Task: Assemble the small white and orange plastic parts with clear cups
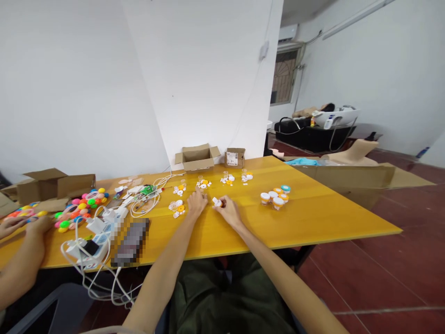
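My right hand [228, 211] is closed around a small white plastic part [217, 202], with a bit of orange showing beside the fingers. Just to its left, my left hand [197, 203] rests low over the table, fingers apart and pointing forward. Beyond its fingertips lies a pile of white and orange plastic pieces [204, 184]. Similar piles, with orange rings [181, 208] and clear cups [172, 205], lie left of that hand. Two more piles, one with a white disc [249, 176], sit farther back. To the right stand several clear cups with white, orange and teal lids [278, 202].
Cardboard boxes [198, 158] stand by the wall. At left are a power strip [107, 234] with chargers and cables, a blurred phone [131, 242], a green circuit board [148, 189] and colourful balls [81, 208]. Another person's arm [29, 250] reaches in. The table's edge [347, 238] runs along the front.
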The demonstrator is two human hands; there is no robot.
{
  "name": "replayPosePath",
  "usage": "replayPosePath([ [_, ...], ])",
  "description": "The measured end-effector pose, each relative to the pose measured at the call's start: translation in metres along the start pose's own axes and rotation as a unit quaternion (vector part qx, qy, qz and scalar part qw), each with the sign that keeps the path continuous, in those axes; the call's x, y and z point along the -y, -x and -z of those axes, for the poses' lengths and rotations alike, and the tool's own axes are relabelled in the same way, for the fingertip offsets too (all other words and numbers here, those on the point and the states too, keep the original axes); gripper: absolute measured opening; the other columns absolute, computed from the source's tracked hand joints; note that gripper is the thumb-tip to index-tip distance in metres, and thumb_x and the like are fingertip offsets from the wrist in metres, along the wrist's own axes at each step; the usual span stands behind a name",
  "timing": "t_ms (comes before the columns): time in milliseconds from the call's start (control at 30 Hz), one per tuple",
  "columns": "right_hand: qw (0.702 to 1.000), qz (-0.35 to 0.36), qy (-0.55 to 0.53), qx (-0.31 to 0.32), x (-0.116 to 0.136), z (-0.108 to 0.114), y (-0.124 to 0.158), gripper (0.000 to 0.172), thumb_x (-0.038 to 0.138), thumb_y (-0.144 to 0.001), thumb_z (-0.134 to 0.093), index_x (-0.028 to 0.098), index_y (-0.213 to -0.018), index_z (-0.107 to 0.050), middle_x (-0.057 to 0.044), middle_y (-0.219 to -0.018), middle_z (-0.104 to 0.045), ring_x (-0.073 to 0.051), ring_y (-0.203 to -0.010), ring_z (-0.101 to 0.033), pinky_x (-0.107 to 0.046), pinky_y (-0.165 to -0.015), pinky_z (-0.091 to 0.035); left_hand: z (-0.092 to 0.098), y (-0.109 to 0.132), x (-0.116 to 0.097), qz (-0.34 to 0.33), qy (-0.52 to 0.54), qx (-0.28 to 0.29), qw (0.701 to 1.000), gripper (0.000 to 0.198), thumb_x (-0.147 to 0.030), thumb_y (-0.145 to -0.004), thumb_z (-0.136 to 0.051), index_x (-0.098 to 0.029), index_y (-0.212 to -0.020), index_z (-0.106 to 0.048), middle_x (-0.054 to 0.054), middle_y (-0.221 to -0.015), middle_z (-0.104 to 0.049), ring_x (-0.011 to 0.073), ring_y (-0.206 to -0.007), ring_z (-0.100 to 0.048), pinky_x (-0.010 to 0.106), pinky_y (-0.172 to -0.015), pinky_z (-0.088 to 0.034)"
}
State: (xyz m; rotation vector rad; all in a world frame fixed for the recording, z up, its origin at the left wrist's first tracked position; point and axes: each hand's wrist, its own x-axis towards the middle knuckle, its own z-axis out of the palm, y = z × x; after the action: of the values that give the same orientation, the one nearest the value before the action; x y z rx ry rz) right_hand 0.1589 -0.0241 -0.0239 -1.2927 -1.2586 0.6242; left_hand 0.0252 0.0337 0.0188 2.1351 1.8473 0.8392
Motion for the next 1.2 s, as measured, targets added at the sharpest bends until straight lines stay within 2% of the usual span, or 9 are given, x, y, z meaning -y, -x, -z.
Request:
replayPosePath([
  [133,1.000,0.008,0.001,0.001,-0.004,-0.002,-0.002,0.020,0.029,-0.061,-0.073,0.025,-0.073,-0.057,0.002,-0.070,-0.069,-0.019,-0.066,-0.064,-0.032,-0.064,-0.052,0.003,0.011,0.002,0.001,-0.014,-0.017,1.000,0.035,-0.030,-0.088,-0.056,-0.017,-0.120,-0.053,0.019,-0.098,-0.073,0.0336,-0.095,-0.070,0.036,-0.075,-0.045],
  [200,1.000,0.009,-0.002,-0.001,-0.006,-0.003,-0.004,0.019,0.029,-0.062,-0.073,0.025,-0.073,-0.058,0.002,-0.070,-0.069,-0.020,-0.066,-0.064,-0.032,-0.064,-0.052,0.005,0.017,0.006,-0.011,0.015,-0.034,0.999,0.034,-0.031,-0.091,-0.052,-0.017,-0.122,-0.051,0.017,-0.097,-0.073,0.0317,-0.091,-0.070,0.036,-0.075,-0.045],
  [300,1.000,0.013,0.002,0.005,-0.009,-0.003,-0.007,0.018,0.028,-0.062,-0.071,0.025,-0.073,-0.058,0.003,-0.069,-0.069,-0.020,-0.065,-0.064,-0.032,-0.064,-0.052,0.010,0.026,0.010,-0.054,0.094,-0.037,0.993,0.028,-0.035,-0.097,-0.042,-0.021,-0.118,-0.053,0.009,-0.087,-0.071,0.0266,-0.084,-0.069,0.034,-0.076,-0.046],
  [433,0.999,0.031,0.015,0.021,-0.009,-0.002,-0.011,0.012,0.027,-0.065,-0.067,0.026,-0.073,-0.058,0.003,-0.070,-0.068,-0.019,-0.066,-0.063,-0.031,-0.064,-0.050,0.012,0.033,0.008,-0.163,0.144,0.034,0.975,0.021,-0.040,-0.096,-0.045,-0.026,-0.105,-0.059,0.003,-0.084,-0.069,0.0217,-0.080,-0.065,0.032,-0.078,-0.047],
  [533,0.999,0.040,0.017,0.030,-0.006,-0.001,-0.012,0.008,0.026,-0.068,-0.064,0.025,-0.072,-0.056,0.003,-0.070,-0.069,-0.018,-0.067,-0.063,-0.030,-0.065,-0.049,0.011,0.035,0.004,-0.208,0.132,0.086,0.965,0.017,-0.039,-0.093,-0.051,-0.026,-0.099,-0.061,0.003,-0.091,-0.070,0.0216,-0.084,-0.064,0.031,-0.080,-0.047],
  [667,0.998,0.043,0.011,0.048,-0.001,0.001,-0.012,0.010,0.026,-0.067,-0.064,0.025,-0.073,-0.056,0.003,-0.070,-0.068,-0.018,-0.067,-0.062,-0.029,-0.065,-0.048,0.012,0.034,0.003,-0.214,0.140,0.121,0.959,0.019,-0.036,-0.094,-0.047,-0.026,-0.098,-0.062,0.002,-0.093,-0.070,0.0199,-0.083,-0.062,0.031,-0.081,-0.047],
  [800,0.996,0.052,0.007,0.069,0.001,0.002,-0.010,0.012,0.027,-0.067,-0.065,0.024,-0.075,-0.057,0.003,-0.072,-0.067,-0.017,-0.068,-0.062,-0.029,-0.065,-0.047,0.014,0.033,0.003,-0.217,0.172,0.119,0.954,0.017,-0.031,-0.092,-0.049,-0.024,-0.097,-0.063,0.001,-0.089,-0.068,0.0177,-0.077,-0.060,0.030,-0.079,-0.048],
  [1200,0.994,0.072,0.071,0.040,0.003,0.004,-0.006,0.006,0.023,-0.068,-0.062,0.024,-0.069,-0.056,0.001,-0.068,-0.066,-0.017,-0.064,-0.059,-0.027,-0.062,-0.042,0.003,0.024,0.007,-0.218,0.258,0.142,0.930,0.008,-0.021,-0.081,-0.054,-0.020,-0.083,-0.062,-0.002,-0.077,-0.064,0.0147,-0.070,-0.057,0.027,-0.070,-0.047],
])
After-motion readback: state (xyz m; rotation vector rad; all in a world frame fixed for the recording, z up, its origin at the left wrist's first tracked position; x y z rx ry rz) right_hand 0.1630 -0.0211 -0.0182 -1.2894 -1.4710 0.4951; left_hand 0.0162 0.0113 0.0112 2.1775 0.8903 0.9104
